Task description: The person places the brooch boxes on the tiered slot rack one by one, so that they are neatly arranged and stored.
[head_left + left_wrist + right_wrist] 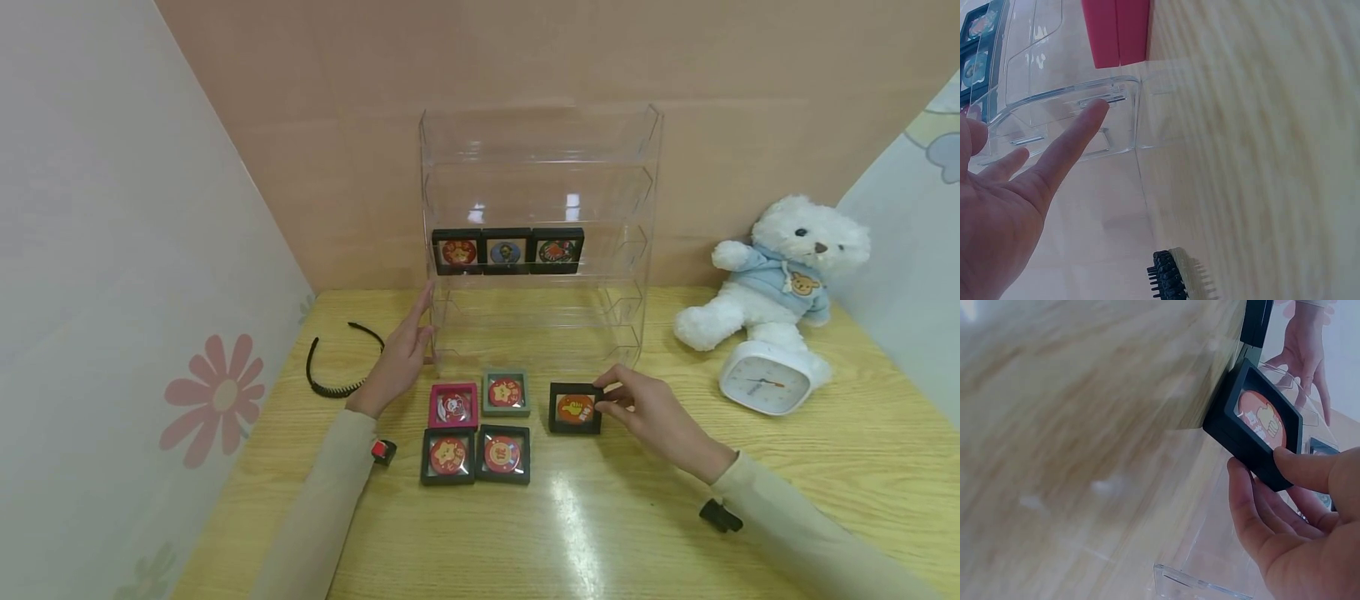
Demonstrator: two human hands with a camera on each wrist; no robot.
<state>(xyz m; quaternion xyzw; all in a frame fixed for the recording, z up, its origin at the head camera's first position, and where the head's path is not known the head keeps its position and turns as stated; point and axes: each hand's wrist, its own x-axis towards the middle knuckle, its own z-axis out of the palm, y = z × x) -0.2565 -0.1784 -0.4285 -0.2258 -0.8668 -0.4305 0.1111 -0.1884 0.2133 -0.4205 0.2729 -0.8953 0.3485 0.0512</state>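
My right hand pinches the right edge of a black square display frame that holds a red badge with a yellow thumbs-up. In the right wrist view, the thumb is on the front of this frame and the fingers are behind it. A clear acrylic tiered rack stands against the back wall. Along its lower left side lies my left hand, fingers extended. Three black frames, the middle one among them, sit side by side on a middle tier.
Left of the right hand lie a magenta frame, a grey-green frame and two black frames. Behind the left wrist is a black headband. A white teddy bear sits at right behind a white clock.
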